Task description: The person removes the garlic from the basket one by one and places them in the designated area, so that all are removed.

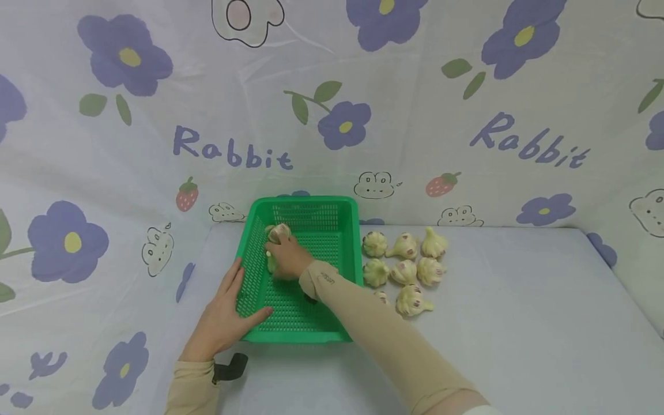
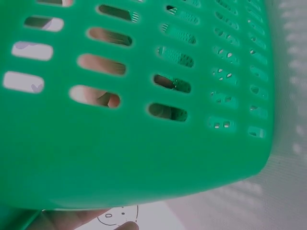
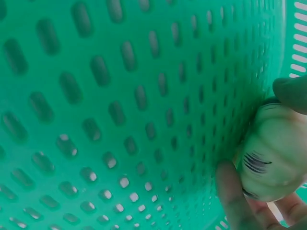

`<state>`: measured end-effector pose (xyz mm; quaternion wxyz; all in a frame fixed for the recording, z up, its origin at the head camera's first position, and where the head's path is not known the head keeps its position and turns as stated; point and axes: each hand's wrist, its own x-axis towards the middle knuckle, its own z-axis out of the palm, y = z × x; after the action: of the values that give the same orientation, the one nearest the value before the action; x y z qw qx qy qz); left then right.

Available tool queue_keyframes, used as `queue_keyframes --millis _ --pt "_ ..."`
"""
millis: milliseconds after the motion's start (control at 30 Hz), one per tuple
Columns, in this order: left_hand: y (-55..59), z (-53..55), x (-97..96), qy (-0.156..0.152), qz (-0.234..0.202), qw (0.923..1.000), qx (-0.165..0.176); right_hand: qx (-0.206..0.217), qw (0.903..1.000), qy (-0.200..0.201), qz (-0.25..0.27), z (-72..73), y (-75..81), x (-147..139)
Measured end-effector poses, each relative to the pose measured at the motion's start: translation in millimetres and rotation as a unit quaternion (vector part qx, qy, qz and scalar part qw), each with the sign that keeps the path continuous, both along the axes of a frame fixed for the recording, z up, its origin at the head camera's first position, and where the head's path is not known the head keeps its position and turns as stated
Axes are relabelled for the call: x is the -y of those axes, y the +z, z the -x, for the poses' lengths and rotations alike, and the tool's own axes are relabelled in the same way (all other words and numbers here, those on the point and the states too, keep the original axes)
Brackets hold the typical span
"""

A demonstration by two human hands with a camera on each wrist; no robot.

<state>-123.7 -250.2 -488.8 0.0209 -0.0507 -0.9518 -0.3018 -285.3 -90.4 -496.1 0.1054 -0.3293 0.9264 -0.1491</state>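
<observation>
A green plastic basket [image 1: 300,338] with slotted walls stands on the white-covered table. My right hand [image 1: 291,258] reaches down inside it by the left wall and grips a garlic bulb [image 3: 273,153] between thumb and fingers. Beyond the knuckles a whitish garlic bulb [image 1: 280,232] shows in the head view, and a pale bit of garlic [image 1: 270,263] peeks out left of the hand. At the basket's front left corner my left hand [image 1: 223,317] holds the rim, thumb over the inside and fingers along the outer wall.
Several garlic bulbs [image 1: 404,271] lie in rough rows right of the basket, some partly hidden by my right sleeve [image 1: 373,328]. A printed cloth [image 1: 415,127] with flowers and rabbits hangs behind the table. A black strap piece [image 1: 231,367] sits at my left wrist.
</observation>
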Motion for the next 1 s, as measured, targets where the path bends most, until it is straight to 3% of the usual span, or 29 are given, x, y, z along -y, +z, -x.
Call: queue_keyframes --millis 267,633,833,1000 --pt "-1.3 -0.9 0.0 0.002 0.002 1.0 0.004 0.01 0.9999 0.002 0.005 1.3 -6.0 0" --pt "0.9 -0.5 -2.1 0.004 -0.001 1.0 0.001 0.026 0.9996 -0.004 0.014 -2.9 6.2 -6" --pt "1.9 -0.8 -2.9 0.003 -0.001 1.0 -0.002 0.007 0.9999 -0.001 0.008 -4.2 11.0 -13" --pt "3.0 -1.4 -3.3 0.003 -0.004 1.0 -0.001 -0.04 0.9991 0.011 -0.009 -5.7 13.3 -16"
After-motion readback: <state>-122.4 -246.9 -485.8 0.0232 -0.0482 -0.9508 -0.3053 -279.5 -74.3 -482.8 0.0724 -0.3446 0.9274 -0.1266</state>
